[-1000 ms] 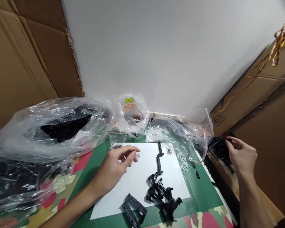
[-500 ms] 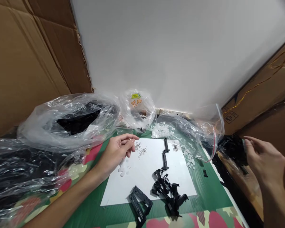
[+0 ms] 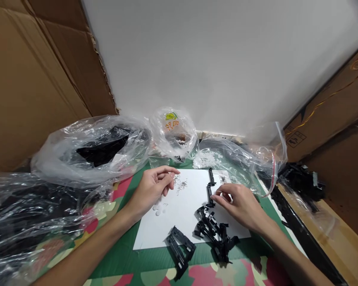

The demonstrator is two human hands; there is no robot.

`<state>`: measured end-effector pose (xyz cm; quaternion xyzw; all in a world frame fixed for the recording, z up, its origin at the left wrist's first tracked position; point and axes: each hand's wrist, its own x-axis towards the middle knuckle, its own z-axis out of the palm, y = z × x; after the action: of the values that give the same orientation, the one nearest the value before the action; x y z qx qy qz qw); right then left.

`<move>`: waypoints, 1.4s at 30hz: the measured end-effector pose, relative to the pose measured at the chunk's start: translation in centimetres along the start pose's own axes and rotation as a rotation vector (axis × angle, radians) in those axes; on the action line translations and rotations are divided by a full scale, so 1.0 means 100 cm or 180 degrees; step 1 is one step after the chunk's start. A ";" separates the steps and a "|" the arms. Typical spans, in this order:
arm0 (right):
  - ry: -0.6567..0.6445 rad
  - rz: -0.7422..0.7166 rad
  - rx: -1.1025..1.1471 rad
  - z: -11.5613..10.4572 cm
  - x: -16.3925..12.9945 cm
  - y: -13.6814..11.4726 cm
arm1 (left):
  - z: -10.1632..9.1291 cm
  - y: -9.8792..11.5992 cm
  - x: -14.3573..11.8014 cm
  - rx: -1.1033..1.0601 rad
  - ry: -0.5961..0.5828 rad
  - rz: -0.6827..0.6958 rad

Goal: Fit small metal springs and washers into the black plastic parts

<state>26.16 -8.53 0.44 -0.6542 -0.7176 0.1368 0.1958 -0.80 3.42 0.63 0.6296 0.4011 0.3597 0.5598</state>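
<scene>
A white sheet (image 3: 186,212) lies on the green mat. My left hand (image 3: 150,190) rests at the sheet's left edge, fingers curled loosely, next to a few white discs (image 3: 158,208) and a scatter of tiny metal springs (image 3: 181,184). My right hand (image 3: 241,206) hovers over the sheet's right part, its fingertips touching a long black plastic strip (image 3: 209,193). Below it lies a pile of black plastic parts (image 3: 213,234), and two black frame pieces (image 3: 180,250) sit at the sheet's front edge. Neither hand visibly holds anything.
Large clear plastic bags with black parts (image 3: 92,153) fill the left side. A small bag (image 3: 173,133) and a zip bag of white discs (image 3: 226,159) stand at the back. More black parts (image 3: 301,182) lie on the cardboard box at right. Cardboard walls flank both sides.
My right hand has come back from the black parts at the far right and now sits over the white sheet by the black strip. My left hand barely shifted.
</scene>
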 end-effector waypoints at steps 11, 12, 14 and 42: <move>-0.0534 0.0597 -0.0387 0.011 0.026 -0.023 | 0.006 -0.002 -0.004 0.0061 -0.0138 0.0116; -0.0533 0.0616 -0.0412 0.011 0.026 -0.024 | 0.007 -0.002 -0.005 0.0071 -0.0167 0.0125; -0.0491 0.0647 -0.0469 0.010 0.027 -0.027 | 0.009 0.000 -0.007 0.0115 -0.0231 0.0156; 0.0716 -0.0757 -0.0347 -0.037 0.026 0.051 | 0.014 -0.006 -0.020 -0.0803 -0.0944 -0.0333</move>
<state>32.21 -5.67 1.65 -0.5855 -0.7699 -0.0005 0.2539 -0.46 1.03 -0.12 0.5789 0.2981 0.2808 0.7051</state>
